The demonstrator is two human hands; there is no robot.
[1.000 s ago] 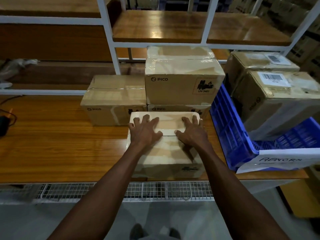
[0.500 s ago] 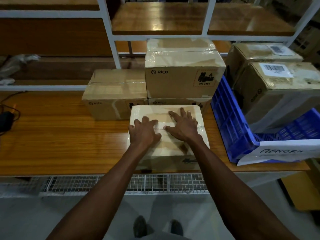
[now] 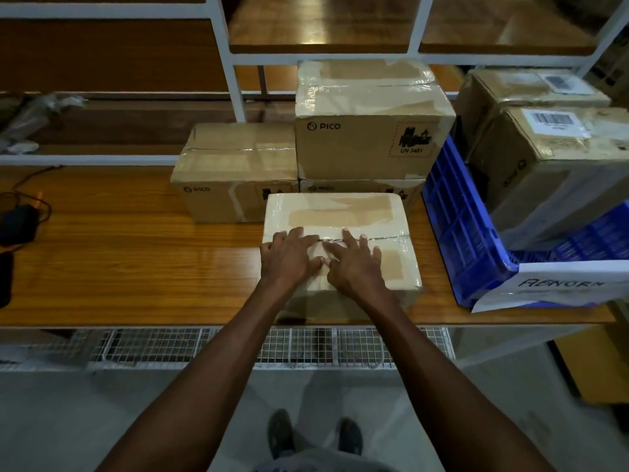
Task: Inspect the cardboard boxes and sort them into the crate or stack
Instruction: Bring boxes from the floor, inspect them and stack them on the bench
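**Hands closing in on the tape seam**

Both hands are drawing together at mid-lid: left hand [image 3: 289,257] and right hand [image 3: 354,264] lying flat, released, pressing the taped box [image 3: 340,212]. Probably checking the seal. Box sitting left of the blue crate [image 3: 456,226], whose sheet reads "ABNORM". Behind: stacked box [image 3: 371,144], "PICO", "UN 3481".

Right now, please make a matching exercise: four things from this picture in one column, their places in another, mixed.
1. tape-sealed cardboard box
2. blue plastic crate
3. black adapter
4. tall PICO box

a. table's far left
b. on top of another PICO box
c. under both hands
d. table's right end, holding boxes

Pairs: 1-c, 2-d, 3-a, 4-b
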